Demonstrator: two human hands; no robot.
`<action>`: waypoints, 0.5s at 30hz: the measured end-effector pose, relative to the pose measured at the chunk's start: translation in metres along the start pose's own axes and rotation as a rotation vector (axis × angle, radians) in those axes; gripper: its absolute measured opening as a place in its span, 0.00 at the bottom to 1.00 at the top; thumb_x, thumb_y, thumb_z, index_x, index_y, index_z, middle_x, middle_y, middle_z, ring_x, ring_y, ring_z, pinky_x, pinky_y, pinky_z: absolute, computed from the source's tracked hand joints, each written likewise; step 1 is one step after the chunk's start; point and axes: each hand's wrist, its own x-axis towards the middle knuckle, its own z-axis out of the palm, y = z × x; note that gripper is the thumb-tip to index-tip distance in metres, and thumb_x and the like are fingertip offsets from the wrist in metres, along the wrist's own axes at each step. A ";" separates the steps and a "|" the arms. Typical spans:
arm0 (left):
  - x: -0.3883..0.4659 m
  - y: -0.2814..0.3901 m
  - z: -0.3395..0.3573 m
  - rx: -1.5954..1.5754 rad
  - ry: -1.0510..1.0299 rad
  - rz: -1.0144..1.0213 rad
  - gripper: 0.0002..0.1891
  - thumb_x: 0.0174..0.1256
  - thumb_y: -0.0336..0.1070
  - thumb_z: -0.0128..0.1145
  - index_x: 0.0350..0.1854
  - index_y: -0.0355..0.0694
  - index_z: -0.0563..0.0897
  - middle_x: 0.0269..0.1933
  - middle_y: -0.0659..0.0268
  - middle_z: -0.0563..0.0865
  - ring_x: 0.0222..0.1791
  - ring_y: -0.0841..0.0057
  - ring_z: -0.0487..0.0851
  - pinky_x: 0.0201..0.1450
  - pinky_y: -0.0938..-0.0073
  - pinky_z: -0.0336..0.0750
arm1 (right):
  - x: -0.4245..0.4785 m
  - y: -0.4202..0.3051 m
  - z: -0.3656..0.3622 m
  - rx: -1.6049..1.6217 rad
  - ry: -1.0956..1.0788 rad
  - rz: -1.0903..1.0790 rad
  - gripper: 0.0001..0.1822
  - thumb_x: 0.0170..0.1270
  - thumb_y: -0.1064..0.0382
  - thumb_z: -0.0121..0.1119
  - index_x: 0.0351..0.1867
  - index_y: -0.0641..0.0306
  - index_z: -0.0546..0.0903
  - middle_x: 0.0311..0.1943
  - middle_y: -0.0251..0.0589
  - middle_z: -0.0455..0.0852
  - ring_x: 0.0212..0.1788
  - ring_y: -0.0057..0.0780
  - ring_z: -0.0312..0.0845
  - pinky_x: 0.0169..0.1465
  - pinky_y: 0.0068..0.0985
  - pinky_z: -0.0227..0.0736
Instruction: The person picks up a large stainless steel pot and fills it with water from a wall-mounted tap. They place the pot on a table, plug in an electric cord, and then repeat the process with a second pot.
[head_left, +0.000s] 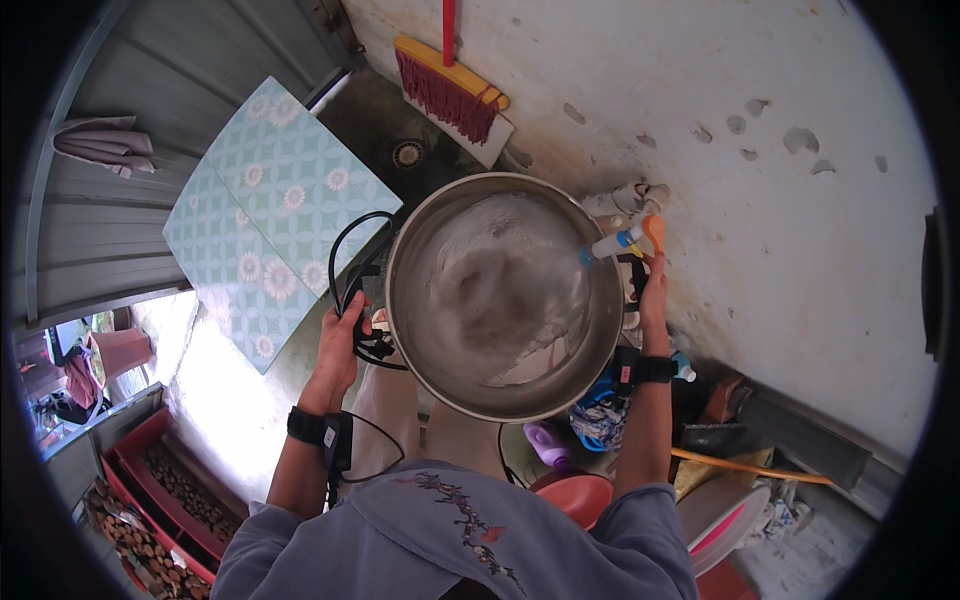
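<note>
A wide round metal pot is held in front of me at waist height. Cloudy, swirling water lies inside it, with a lighter patch at the lower right. My left hand grips the pot's left side at a black handle, where a looped black power cord with a plug hangs. On the opposite side, my right hand is around the black right handle. Above the pot's right rim reaches a tap nozzle with blue ends and an orange lever, close to my right fingertips.
A flower-patterned tabletop stands at left, beside a floor drain. A broom leans on the stained wall. Near my legs are a purple bottle, a red basin and a blue basket. Red planters stand lower left.
</note>
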 end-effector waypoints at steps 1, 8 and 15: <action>0.001 -0.001 -0.001 0.003 -0.001 0.003 0.13 0.66 0.47 0.55 0.35 0.41 0.78 0.20 0.74 0.71 0.22 0.86 0.66 0.29 0.83 0.57 | 0.000 0.001 0.000 0.000 0.003 -0.005 0.39 0.66 0.31 0.29 0.54 0.64 0.76 0.20 0.34 0.73 0.17 0.20 0.64 0.23 0.20 0.60; 0.004 -0.006 -0.004 -0.002 -0.025 0.016 0.11 0.65 0.44 0.56 0.35 0.41 0.78 0.20 0.74 0.71 0.22 0.87 0.66 0.29 0.83 0.58 | -0.002 0.000 0.000 -0.026 0.003 -0.024 0.41 0.65 0.29 0.28 0.54 0.65 0.76 0.20 0.34 0.73 0.18 0.21 0.66 0.23 0.20 0.60; 0.004 -0.008 -0.003 -0.015 0.010 0.000 0.11 0.63 0.44 0.57 0.32 0.41 0.78 0.21 0.74 0.72 0.24 0.86 0.67 0.31 0.83 0.59 | 0.001 0.004 0.001 0.003 0.001 -0.015 0.41 0.64 0.29 0.29 0.54 0.64 0.75 0.20 0.34 0.73 0.18 0.21 0.66 0.23 0.20 0.60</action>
